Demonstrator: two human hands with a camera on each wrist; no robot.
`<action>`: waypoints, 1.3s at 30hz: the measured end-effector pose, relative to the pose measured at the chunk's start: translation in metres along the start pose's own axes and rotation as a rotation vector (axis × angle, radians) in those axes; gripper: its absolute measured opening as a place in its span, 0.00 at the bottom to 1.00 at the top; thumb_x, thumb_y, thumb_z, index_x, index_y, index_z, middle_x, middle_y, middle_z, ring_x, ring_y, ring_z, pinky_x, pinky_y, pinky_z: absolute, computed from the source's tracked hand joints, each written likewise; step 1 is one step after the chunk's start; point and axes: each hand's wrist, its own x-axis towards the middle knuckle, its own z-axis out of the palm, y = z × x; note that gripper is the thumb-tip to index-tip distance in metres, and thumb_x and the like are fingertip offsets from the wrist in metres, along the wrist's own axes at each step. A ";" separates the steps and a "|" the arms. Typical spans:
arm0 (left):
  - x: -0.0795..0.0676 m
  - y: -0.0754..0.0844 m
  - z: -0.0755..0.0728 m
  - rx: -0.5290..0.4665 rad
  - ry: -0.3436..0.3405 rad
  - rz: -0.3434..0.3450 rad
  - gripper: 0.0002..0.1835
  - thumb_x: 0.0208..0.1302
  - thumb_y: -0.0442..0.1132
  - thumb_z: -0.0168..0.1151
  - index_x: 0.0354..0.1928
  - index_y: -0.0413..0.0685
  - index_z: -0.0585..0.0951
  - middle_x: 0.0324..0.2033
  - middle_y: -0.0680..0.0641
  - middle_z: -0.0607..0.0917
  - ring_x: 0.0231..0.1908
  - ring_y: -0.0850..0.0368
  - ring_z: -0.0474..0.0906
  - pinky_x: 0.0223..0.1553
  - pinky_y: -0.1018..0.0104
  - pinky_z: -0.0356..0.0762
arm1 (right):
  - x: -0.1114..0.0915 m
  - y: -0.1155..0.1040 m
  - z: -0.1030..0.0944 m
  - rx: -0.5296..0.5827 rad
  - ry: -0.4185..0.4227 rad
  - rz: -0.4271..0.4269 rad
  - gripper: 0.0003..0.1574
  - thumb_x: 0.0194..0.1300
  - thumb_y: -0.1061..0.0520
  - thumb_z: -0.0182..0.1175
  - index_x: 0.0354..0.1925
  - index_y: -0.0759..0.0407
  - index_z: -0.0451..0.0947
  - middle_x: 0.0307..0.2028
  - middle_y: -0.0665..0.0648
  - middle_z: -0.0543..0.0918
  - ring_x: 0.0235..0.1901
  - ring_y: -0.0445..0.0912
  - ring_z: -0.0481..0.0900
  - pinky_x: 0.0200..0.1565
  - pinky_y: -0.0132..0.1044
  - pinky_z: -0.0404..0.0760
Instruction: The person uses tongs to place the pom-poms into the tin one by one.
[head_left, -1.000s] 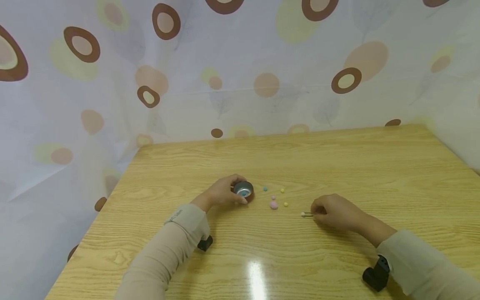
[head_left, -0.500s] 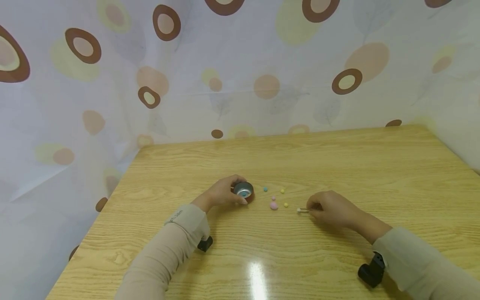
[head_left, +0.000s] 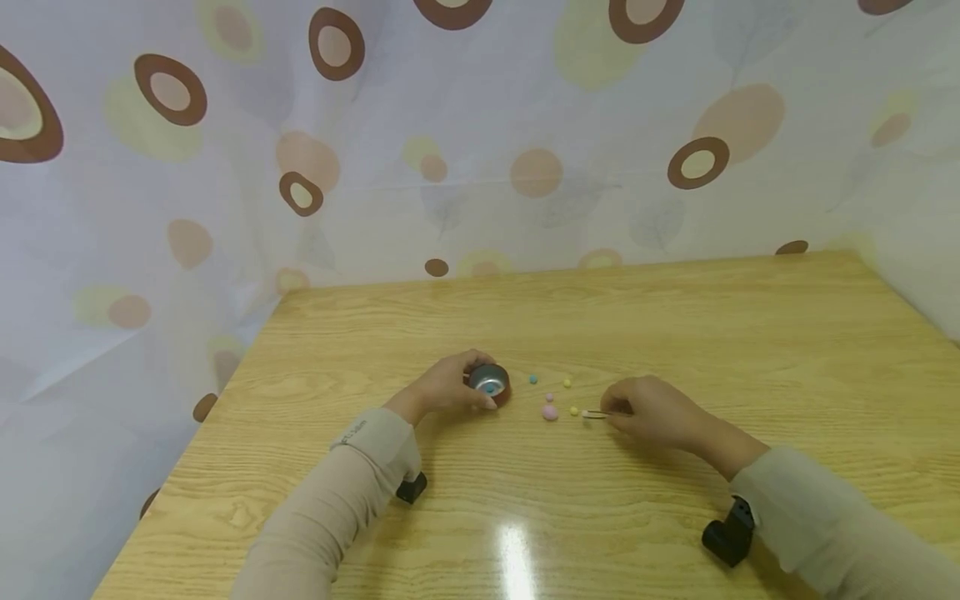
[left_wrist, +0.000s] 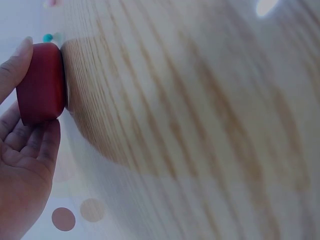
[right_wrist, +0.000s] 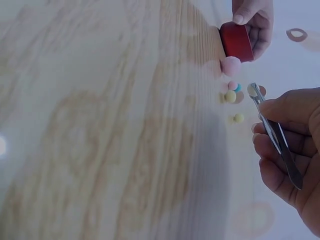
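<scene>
On the table, my left hand (head_left: 448, 383) grips the side of a small round bowl (left_wrist: 42, 85), red outside and silvery inside. A blue bit (head_left: 491, 388) lies in it. My right hand (head_left: 656, 414) pinches metal tweezers (right_wrist: 278, 132) between thumb and fingers. Their tips clasp a small pale ball (right_wrist: 252, 90), held above the table. Just left of those tips in the head view lies a yellow ball (head_left: 574, 411). Close by are a larger pink ball (head_left: 550, 412), a smaller pink one (head_left: 549, 397), another yellow ball (head_left: 567, 383) and a blue ball (head_left: 533, 379).
The wood-grain table (head_left: 480, 517) reaches back to a patterned white curtain (head_left: 487, 217), which also hangs at both sides. A black wrist camera (head_left: 727, 533) sits under the right cuff, another (head_left: 411, 488) under the left.
My right hand has moved left with the tweezers and the pale ball, up to beside the nearer yellow ball. The left hand and bowl have stayed in place.
</scene>
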 end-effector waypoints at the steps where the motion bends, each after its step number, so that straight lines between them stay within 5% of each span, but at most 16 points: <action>1: 0.000 0.000 0.000 -0.003 -0.001 0.000 0.30 0.43 0.42 0.69 0.50 0.50 0.69 0.45 0.49 0.72 0.49 0.51 0.67 0.47 0.61 0.67 | 0.001 0.000 0.000 0.005 0.001 -0.007 0.03 0.53 0.64 0.57 0.29 0.60 0.77 0.25 0.50 0.77 0.23 0.37 0.71 0.26 0.32 0.72; 39: -0.001 0.000 0.000 -0.031 -0.005 0.008 0.29 0.43 0.41 0.69 0.50 0.48 0.69 0.44 0.49 0.73 0.49 0.51 0.67 0.47 0.61 0.67 | 0.049 -0.022 0.001 0.055 0.071 -0.088 0.04 0.52 0.65 0.58 0.30 0.63 0.77 0.27 0.52 0.79 0.27 0.42 0.76 0.30 0.36 0.75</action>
